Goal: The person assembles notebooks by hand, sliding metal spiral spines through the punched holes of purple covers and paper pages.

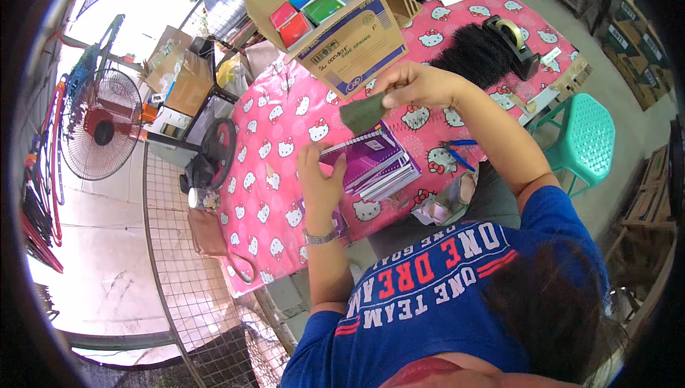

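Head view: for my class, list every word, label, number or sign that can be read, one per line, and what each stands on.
Wording is not copied here, only where it stands.
Blue shirt: large white and red lettering, readable.
Cardboard box: blue print and dark handwriting on its side, partly readable.
Purple books: print too small to read.
Stacked boxes at the right: pale print, too small to read.

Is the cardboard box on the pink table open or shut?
Open. The cardboard box has nothing covering its top, so you can see colourful stacks inside.
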Available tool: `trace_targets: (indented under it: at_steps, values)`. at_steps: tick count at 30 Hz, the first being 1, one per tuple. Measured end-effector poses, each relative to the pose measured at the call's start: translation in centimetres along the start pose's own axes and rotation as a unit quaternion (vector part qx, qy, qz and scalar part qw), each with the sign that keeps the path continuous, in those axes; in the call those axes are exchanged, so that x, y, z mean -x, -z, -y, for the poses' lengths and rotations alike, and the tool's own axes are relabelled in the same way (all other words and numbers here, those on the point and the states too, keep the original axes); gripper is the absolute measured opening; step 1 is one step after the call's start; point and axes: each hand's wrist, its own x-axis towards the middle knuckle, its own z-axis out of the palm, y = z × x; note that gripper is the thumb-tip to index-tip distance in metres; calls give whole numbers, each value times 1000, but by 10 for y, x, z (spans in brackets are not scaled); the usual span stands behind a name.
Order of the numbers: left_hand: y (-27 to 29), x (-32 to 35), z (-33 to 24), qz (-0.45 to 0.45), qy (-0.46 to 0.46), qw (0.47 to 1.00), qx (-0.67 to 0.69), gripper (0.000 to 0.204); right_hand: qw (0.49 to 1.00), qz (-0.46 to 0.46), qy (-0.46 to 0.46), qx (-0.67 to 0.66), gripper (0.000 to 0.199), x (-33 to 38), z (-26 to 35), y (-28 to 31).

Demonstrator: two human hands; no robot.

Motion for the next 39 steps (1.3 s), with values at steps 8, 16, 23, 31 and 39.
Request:
trace_targets:
  at_steps: [8,16,23,31,39]
  values:
    - [-1,2,7,45,90,992,82,25,982,-13,-59,176,18,-12,5,-4]
    - [-6,-7,14,66,85,983,150,27,927,4,-79,366,21,-24,-2,5]
    - [-7,-11,18,66,72,980,176,27,942,28,-63,328,13,-32,-13,7]
    - [-4,-10,17,65,120,968,213,20,848,-193,-53,490,16,-9,-82,62]
    - [0,2,21,-16,257,910,326,20,697,-236,-49,675,50,135,-187,26]
